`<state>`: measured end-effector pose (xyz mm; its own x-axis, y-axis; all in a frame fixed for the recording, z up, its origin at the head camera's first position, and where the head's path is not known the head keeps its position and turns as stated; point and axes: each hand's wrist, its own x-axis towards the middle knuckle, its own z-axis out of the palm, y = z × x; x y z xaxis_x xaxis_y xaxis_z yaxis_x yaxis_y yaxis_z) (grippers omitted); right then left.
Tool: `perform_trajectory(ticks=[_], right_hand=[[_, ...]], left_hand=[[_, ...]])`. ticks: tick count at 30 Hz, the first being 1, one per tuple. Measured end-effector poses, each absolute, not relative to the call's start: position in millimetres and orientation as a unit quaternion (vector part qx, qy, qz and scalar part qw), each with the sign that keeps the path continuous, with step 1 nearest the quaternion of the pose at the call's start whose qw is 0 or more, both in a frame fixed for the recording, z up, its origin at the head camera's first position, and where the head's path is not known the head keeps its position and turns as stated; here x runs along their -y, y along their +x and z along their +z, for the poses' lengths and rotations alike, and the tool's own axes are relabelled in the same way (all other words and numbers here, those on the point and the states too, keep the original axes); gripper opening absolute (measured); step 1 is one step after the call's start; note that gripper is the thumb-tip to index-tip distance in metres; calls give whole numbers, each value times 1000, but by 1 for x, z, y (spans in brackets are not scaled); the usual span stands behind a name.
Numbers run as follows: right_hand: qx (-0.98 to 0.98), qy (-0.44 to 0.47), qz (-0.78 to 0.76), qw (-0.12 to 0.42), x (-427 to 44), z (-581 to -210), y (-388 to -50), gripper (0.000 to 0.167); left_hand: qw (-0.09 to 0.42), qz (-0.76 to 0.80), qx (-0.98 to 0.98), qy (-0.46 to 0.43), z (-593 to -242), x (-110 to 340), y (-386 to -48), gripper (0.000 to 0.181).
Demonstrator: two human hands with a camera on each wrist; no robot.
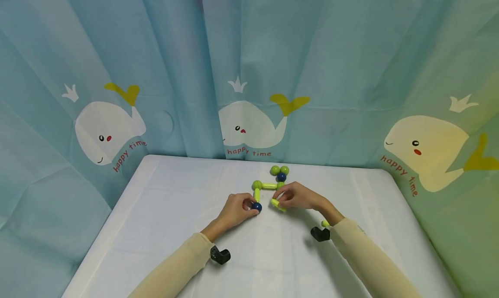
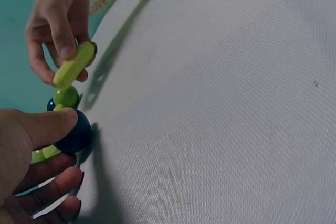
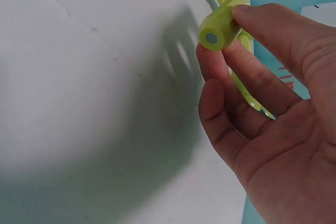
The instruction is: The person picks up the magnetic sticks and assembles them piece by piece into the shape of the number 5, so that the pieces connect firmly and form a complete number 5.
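My left hand (image 1: 235, 211) pinches a dark blue ball (image 1: 256, 207) between thumb and fingers; in the left wrist view the thumb lies over this ball (image 2: 79, 137). A yellow-green rod (image 1: 257, 195) runs from it to a green ball (image 1: 257, 185). From there a second rod (image 1: 269, 186) reaches another green ball (image 1: 280, 185), partly behind my right hand (image 1: 299, 196). That hand holds a separate short yellow-green rod (image 1: 278, 204) above the table, tilted. A grey disc shows in the end of this rod (image 3: 212, 37) in the right wrist view.
Behind the right hand are a second blue ball (image 1: 281, 177) and two green balls (image 1: 275, 170), close together. Another yellow-green piece (image 1: 325, 223) lies by the right wrist, partly hidden. The white table (image 1: 175, 181) ends at a blue curtain (image 1: 331, 72) with whales.
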<state>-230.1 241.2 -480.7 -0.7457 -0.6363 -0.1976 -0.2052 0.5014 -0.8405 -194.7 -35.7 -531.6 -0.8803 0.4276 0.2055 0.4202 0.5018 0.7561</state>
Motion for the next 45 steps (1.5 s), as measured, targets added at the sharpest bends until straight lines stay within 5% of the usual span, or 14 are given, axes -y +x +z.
perform_trajectory(ticks=[28,45], right_hand=[[-822,-341,-387,241,-213,-492,-234,21],[-840,-318,-371,237,-211,-491,-228,21]], left_hand=[[0,435,-865,251,-530,35,-194,22],[-3,440,-861,254,-532,34,-194,22]])
